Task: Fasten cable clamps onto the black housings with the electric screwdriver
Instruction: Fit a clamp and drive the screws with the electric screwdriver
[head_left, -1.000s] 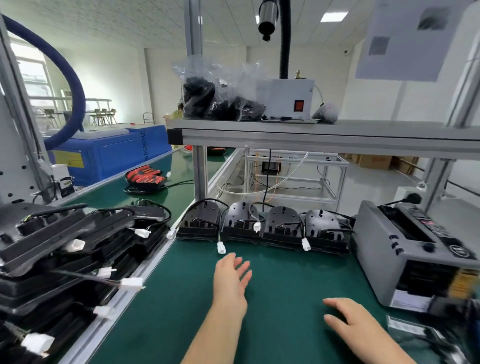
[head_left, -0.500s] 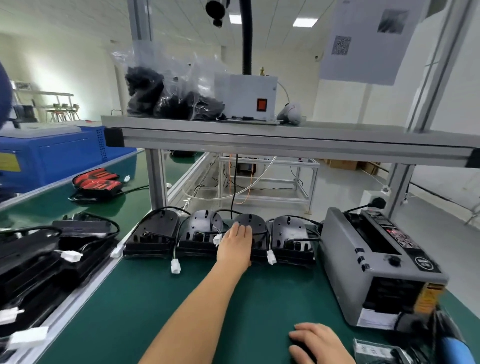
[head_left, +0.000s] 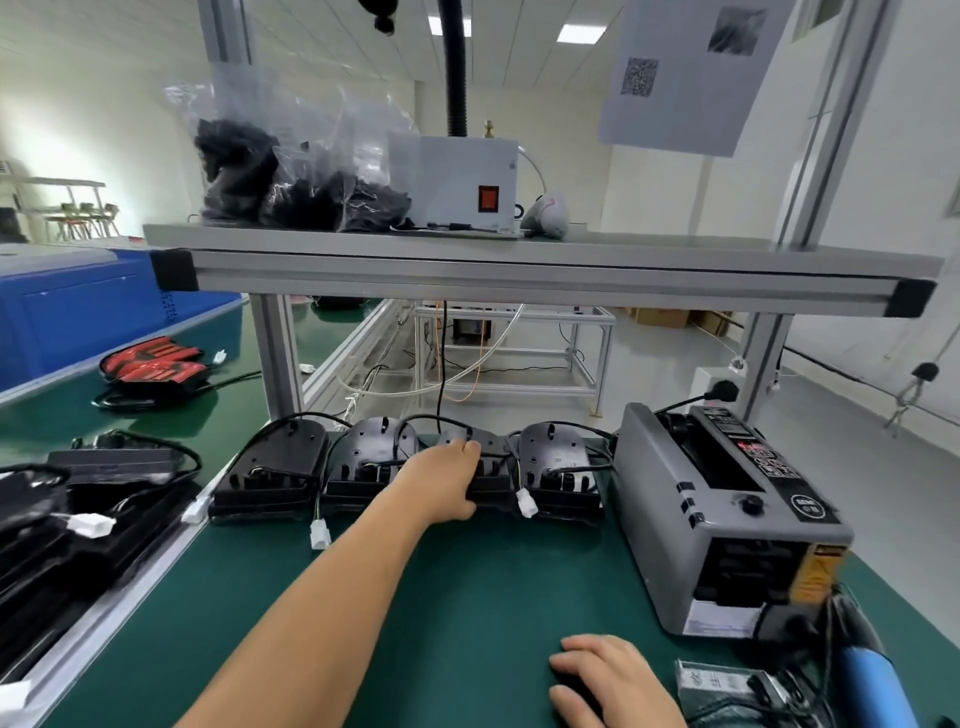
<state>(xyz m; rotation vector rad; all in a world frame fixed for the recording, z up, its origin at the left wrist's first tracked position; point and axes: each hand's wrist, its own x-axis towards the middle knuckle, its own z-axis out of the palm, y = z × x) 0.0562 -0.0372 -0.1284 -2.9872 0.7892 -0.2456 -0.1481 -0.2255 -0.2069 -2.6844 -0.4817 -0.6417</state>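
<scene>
Four black housings with cables and white plugs stand in a row at the back of the green mat (head_left: 467, 597): the first (head_left: 270, 467), the second (head_left: 363, 452), the third (head_left: 491, 470) and the fourth (head_left: 556, 457). My left hand (head_left: 441, 483) reaches forward and grips the third housing, fingers over its top and thumb at its front edge. Near the front edge my right hand (head_left: 608, 675) rests on the mat with curled fingers; a dark shape beneath them cannot be made out. The blue-handled electric screwdriver (head_left: 872, 686) lies at the bottom right.
A grey tape dispenser (head_left: 727, 519) stands right of the housings. A small clear bag (head_left: 727, 686) lies beside the screwdriver. More black housings (head_left: 78, 519) are stacked at the left. A shelf (head_left: 519, 270) overhangs the row, carrying bags of black parts (head_left: 291, 192) and a white box (head_left: 457, 182).
My left hand has gone forward from the mat to the third housing and closed on it. My right hand stayed put while its fingers curled. The view has shifted right.
</scene>
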